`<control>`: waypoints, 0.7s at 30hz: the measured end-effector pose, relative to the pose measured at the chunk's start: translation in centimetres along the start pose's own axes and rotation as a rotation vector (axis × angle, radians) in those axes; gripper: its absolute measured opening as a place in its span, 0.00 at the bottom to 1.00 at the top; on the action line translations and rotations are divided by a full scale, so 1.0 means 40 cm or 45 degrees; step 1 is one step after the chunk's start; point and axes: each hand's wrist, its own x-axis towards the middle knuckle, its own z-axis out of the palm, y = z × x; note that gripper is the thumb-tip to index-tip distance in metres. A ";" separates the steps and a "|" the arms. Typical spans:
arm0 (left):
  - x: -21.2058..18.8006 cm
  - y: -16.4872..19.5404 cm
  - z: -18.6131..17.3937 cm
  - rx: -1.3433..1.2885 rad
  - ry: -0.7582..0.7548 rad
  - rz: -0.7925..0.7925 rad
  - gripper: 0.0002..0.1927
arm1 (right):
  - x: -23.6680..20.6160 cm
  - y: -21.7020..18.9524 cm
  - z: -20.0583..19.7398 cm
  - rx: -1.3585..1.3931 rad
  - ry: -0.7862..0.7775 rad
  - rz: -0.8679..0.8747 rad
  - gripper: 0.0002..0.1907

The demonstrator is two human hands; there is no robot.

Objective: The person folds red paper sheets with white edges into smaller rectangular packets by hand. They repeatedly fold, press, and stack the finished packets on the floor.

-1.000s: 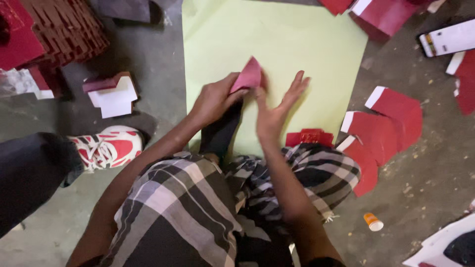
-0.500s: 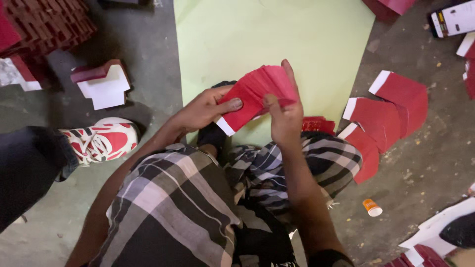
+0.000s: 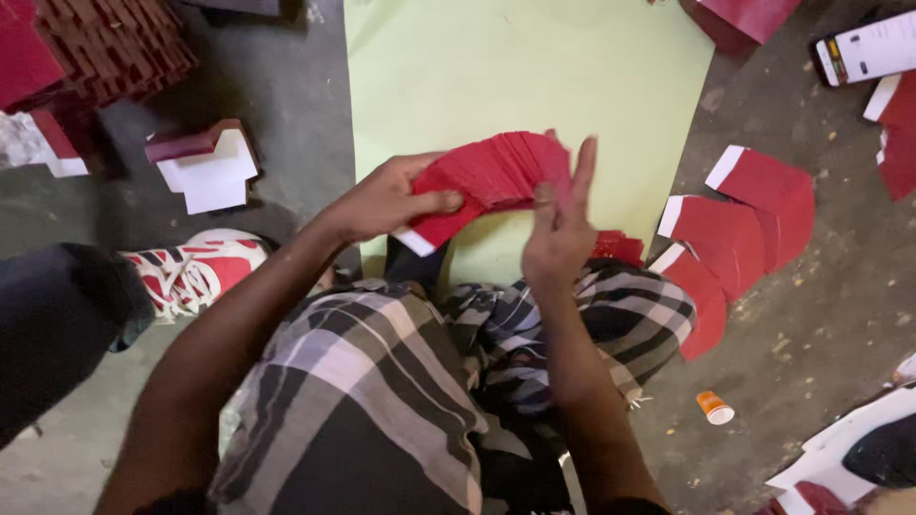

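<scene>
Your left hand (image 3: 386, 198) holds a fanned stack of red cards (image 3: 491, 176): its grip is closed on the stack's lower left end, thumb pressed on top, the other fingers hidden beneath. A white edge of the lowest card shows just below that thumb. Your right hand (image 3: 558, 229) stands edge-on at the fan's right end, fingers straight and raised; its palm faces away, so you cannot tell whether it pinches a card or only rests against the fan. The stack's right edge is hidden behind those fingers.

Under the grip lies a pale green sheet (image 3: 525, 67) on the floor (image 3: 821, 315), its near edge covered by your plaid cloth (image 3: 382, 401). Just right of your right hand, a small red piece (image 3: 618, 246) peeks out past the wrist, mostly hidden. Further right, loose red cards with white tabs (image 3: 739, 215) overlap on the floor. Left of the grip sits a folded red and white box (image 3: 203, 167), and nearer you a red and white shoe (image 3: 196, 272). A phone (image 3: 868, 48) is cut off at the top right corner. A small orange tube (image 3: 714, 408) lies to the lower right.
</scene>
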 end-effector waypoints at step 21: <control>0.143 -0.169 0.011 0.054 0.711 0.503 0.14 | 0.068 0.237 0.248 0.548 -0.129 -0.480 0.49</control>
